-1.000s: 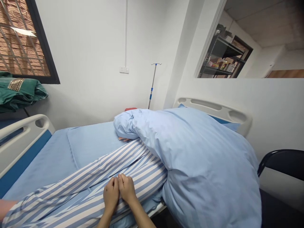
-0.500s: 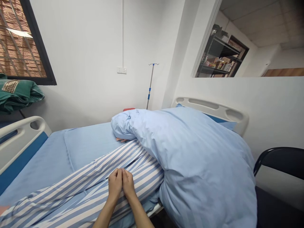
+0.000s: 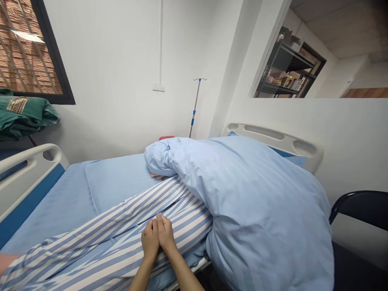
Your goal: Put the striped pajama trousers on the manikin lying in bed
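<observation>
Side by side, my left hand point(image 3: 150, 238) and my right hand point(image 3: 165, 233) rest at the thigh of striped trousers point(image 3: 121, 258). Both are closed with fingers curled downward, and the hands touch along their inner sides. The fingertips and whatever lies inside them are hidden from above. The trousers, in blue and white stripes, are on a figure lying on the bed point(image 3: 115, 171). A light blue quilt point(image 3: 257, 202) covers the upper body. Beyond the thigh, fingers of the lying figure's hand point(image 3: 157, 176) show from under the quilt.
The bed has a pale footboard point(image 3: 33, 161) and headboard point(image 3: 273, 137). An IV pole point(image 3: 197, 97) stands behind it near a red object point(image 3: 166, 138). A black chair point(image 3: 363, 206) is at the right. Folded green fabric point(image 3: 27, 115) lies beneath the window.
The view has shifted slightly, so the room sits further right. My left hand has dropped a little relative to my right hand. Both stay closed at the thigh.
</observation>
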`<state>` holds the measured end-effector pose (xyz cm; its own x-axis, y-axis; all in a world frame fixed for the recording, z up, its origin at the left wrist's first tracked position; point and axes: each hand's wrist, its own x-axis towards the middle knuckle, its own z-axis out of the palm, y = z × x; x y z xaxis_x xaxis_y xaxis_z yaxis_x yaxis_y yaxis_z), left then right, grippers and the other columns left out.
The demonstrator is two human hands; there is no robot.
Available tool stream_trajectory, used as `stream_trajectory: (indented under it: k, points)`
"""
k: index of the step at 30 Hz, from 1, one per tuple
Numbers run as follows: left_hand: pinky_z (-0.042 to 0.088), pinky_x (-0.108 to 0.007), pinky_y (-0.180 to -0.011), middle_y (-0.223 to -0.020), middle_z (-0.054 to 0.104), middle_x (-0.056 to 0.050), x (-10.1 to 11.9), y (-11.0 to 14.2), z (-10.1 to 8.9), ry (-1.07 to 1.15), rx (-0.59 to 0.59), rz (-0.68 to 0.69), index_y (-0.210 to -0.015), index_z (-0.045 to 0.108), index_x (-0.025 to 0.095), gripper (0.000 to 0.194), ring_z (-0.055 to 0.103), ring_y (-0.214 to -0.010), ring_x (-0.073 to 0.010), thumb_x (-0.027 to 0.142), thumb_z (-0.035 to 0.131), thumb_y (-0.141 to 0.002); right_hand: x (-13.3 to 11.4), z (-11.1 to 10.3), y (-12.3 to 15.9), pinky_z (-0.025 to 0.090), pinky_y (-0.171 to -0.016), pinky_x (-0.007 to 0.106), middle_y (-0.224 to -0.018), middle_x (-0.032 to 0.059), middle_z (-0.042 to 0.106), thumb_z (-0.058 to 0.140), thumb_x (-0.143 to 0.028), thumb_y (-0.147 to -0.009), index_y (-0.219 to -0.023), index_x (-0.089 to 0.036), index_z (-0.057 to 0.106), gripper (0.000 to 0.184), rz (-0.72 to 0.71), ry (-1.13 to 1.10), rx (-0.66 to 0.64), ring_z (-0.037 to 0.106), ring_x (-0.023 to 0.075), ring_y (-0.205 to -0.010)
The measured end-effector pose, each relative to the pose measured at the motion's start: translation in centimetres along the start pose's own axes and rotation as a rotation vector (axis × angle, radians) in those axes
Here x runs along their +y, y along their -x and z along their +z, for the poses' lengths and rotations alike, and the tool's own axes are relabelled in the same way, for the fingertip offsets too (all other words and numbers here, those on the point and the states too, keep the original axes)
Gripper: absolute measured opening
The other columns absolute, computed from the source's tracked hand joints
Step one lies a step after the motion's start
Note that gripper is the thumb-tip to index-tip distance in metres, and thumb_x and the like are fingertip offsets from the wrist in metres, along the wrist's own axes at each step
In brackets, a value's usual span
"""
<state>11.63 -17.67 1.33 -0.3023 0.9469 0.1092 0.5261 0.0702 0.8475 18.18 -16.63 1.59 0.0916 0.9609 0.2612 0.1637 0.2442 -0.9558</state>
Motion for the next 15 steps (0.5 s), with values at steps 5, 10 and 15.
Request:
stream_trajectory:
  k: [5, 10, 15]
  points:
    - [0.03, -0.026, -0.06, -0.063, 0.059, -0.004, 0.2, 0.0, 0.1, -0.012, -0.056, -0.018, -0.061, 0.046, 0.021, 0.033, 0.05, -0.063, -0.0165, 0.038, 0.03, -0.085, -2.0, -1.3, -0.6, 0.025, -0.051, 0.022, -0.052, -0.0037, 0.039, 0.036, -0.036, -0.09, -0.057, -0.019, 0.036, 0.037, -0.086, 0.219, -0.033, 0.037, 0.0106, -0.051]
    - [0.028, -0.026, -0.059, -0.061, 0.058, -0.003, 0.5, 0.1, 0.0, -0.018, -0.055, -0.039, -0.06, 0.044, 0.021, 0.032, 0.049, -0.061, -0.0154, 0.037, 0.032, -0.084, -2.1, -1.8, -0.9, 0.024, -0.052, 0.023, -0.05, -0.0033, 0.04, 0.032, -0.034, -0.091, -0.058, -0.019, 0.038, 0.038, -0.142, 0.325, -0.059, 0.038, 0.0104, -0.05]
    - [0.029, -0.026, -0.06, -0.059, 0.055, -0.002, 0.5, 0.1, 0.0, 0.004, -0.039, -0.031, -0.059, 0.043, 0.021, 0.033, 0.047, -0.061, -0.0147, 0.037, 0.031, -0.085, -0.1, -1.6, -0.7, 0.024, -0.053, 0.023, -0.051, -0.0022, 0.045, 0.03, -0.035, -0.093, -0.061, -0.019, 0.042, 0.038, -0.12, 0.376, -0.037, 0.042, 0.0107, -0.05]
